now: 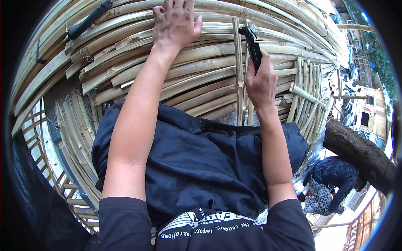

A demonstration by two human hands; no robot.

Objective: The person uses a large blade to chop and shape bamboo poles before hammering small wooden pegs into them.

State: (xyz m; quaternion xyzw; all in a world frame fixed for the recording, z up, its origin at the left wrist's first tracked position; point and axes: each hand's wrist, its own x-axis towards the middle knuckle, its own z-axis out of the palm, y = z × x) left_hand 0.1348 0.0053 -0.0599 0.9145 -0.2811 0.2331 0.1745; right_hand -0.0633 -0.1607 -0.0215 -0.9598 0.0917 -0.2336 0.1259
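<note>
My left hand [175, 23] lies flat, fingers spread, on the curved bamboo slats [201, 67] at the top of the view. My right hand [261, 81] is closed around the black handle of a tool [252, 46], held upright with its head against a thin upright bamboo strip [238, 71]. Both forearms reach up from the lower edge over my dark blue clothing [201, 159]. The tool's working tip is too dark to make out.
A second black-handled tool [90, 19] rests on the slats at upper left. Bamboo lattice [310, 88] stands at right, a thick log [360, 154] beyond it. Another person in patterned clothes [331, 184] crouches below at lower right. Buildings lie far right.
</note>
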